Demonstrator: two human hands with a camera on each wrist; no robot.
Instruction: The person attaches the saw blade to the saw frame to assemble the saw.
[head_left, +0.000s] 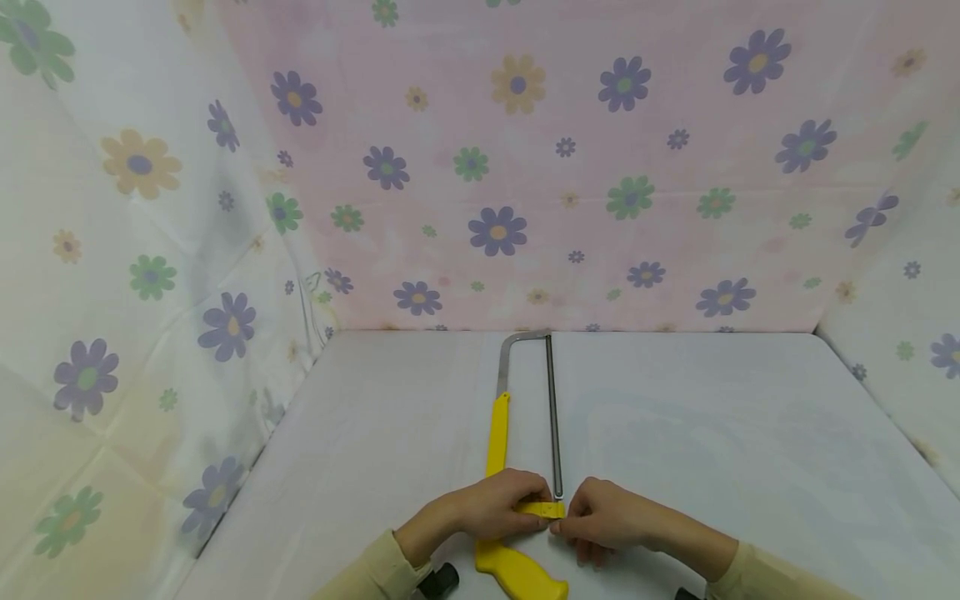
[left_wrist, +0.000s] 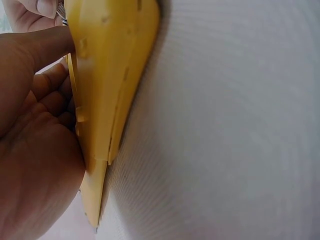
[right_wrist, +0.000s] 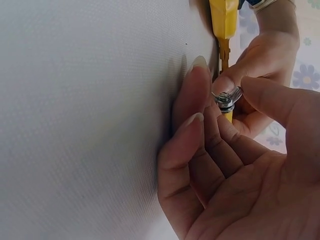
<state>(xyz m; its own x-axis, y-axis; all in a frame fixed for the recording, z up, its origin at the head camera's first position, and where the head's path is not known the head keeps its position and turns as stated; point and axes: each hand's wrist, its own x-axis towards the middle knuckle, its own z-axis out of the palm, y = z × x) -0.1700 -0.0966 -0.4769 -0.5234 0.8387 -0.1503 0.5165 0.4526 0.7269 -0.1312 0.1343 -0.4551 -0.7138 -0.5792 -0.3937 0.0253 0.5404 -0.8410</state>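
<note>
In the head view, a white table (head_left: 690, 408) is being enclosed by flowered curtains (head_left: 498, 232). On it, before the person, a yellow hacksaw (head_left: 497, 437) is being gripped by the left hand (head_left: 498, 504) near the lower end of its blade (head_left: 553, 417); the right hand (head_left: 611, 517) is being held just beside. In the left wrist view, the left fingers are being partly hidden by the yellow frame. In the right wrist view, a wing nut (right_wrist: 227, 101) is being pinched by the right fingers. Probably the blade tension is being adjusted; a small turn is seemingly being called for, while turning room is being narrowed by the left thumb.
</note>
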